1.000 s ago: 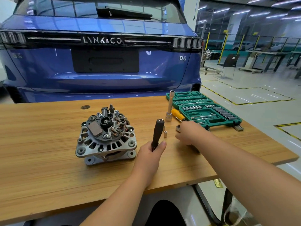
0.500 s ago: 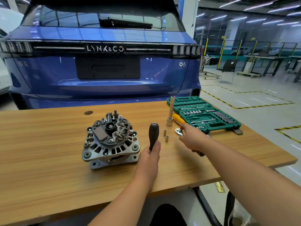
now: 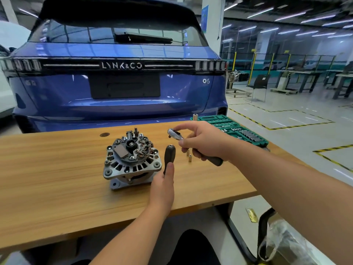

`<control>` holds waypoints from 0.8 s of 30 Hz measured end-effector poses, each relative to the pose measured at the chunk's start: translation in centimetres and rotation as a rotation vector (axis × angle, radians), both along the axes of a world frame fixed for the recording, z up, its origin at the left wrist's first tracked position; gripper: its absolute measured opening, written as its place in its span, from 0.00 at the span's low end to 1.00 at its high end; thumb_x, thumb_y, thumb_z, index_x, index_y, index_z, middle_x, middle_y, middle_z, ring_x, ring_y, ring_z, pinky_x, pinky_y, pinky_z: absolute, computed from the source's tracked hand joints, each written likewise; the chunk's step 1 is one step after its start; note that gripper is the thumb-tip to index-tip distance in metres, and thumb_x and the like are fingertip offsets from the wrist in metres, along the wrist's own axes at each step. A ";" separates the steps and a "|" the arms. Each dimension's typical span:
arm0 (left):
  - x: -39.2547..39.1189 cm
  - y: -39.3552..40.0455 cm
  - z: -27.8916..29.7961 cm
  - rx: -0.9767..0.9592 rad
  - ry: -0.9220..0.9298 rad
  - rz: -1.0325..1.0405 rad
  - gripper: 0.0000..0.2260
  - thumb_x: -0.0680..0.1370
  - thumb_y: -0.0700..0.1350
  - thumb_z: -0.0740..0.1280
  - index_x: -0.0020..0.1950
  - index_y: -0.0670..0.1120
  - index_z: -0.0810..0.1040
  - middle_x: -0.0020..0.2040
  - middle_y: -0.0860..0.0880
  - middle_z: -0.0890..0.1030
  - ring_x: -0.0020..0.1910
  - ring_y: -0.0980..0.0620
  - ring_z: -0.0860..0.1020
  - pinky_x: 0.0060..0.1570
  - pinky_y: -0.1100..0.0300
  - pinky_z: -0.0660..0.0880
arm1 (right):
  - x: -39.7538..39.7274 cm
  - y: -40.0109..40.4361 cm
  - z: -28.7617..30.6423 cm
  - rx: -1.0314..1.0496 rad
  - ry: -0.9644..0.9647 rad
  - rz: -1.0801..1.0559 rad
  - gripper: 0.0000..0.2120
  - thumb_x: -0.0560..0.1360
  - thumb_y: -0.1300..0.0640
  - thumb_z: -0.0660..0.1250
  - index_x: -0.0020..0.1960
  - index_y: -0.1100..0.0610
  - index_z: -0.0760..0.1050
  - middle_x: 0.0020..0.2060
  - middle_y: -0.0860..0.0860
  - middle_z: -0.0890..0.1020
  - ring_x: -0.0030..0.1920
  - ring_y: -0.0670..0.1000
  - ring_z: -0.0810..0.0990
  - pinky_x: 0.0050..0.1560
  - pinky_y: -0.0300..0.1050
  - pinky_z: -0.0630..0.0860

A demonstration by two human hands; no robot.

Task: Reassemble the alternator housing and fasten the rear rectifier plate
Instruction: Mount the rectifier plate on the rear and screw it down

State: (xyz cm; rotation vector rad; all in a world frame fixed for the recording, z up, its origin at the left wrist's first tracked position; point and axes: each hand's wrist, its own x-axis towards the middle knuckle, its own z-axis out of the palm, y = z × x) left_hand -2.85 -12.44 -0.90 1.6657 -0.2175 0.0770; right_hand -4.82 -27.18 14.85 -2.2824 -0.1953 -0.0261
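Behind the desk (image 3: 57,169) a car is sitting; right hand (image 3: 206,142), now lifting the ratchet (image 3: 174,134), is gripping it; left hand (image 3: 162,186) is clasping the driver handle (image 3: 169,156) beside the alternator (image 3: 131,157).

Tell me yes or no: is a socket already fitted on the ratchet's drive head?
No: the ratchet, lifted by the right hand, shows only its bare drive stub, while two small sockets stand on the table.

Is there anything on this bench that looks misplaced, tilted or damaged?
Nothing looks damaged. The alternator sits tilted on the table with its rear parts uncovered. Two small sockets stand loose beside it, outside the green socket case.
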 end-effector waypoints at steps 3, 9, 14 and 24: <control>-0.4 0.4 0.2 -0.015 0.021 0.005 0.34 0.60 0.87 0.50 0.28 0.57 0.73 0.25 0.57 0.64 0.24 0.59 0.62 0.35 0.54 0.58 | -0.6 0.5 0.3 -0.049 0.005 0.032 0.23 0.78 0.57 0.70 0.70 0.41 0.72 0.38 0.47 0.85 0.28 0.47 0.79 0.30 0.41 0.78; -0.4 0.5 0.4 -0.017 0.048 -0.009 0.35 0.64 0.83 0.51 0.34 0.50 0.66 0.26 0.57 0.63 0.24 0.59 0.61 0.35 0.55 0.58 | -0.9 0.4 0.2 -0.110 -0.013 0.067 0.21 0.79 0.56 0.69 0.69 0.40 0.73 0.36 0.44 0.84 0.28 0.45 0.79 0.29 0.39 0.76; -0.2 0.5 0.3 -0.030 0.092 -0.011 0.30 0.67 0.79 0.52 0.33 0.51 0.64 0.26 0.57 0.63 0.24 0.58 0.60 0.36 0.54 0.58 | -0.9 -0.1 0.1 -0.108 -0.008 0.089 0.19 0.79 0.55 0.69 0.65 0.36 0.73 0.38 0.45 0.84 0.28 0.46 0.79 0.29 0.39 0.77; 0.2 1.0 0.5 -0.081 0.158 -0.114 0.26 0.68 0.76 0.55 0.28 0.55 0.68 0.27 0.56 0.63 0.28 0.54 0.60 0.35 0.54 0.58 | -1.1 -0.2 2.2 -0.309 0.065 0.183 0.20 0.79 0.55 0.69 0.58 0.29 0.71 0.39 0.45 0.85 0.27 0.46 0.79 0.27 0.38 0.75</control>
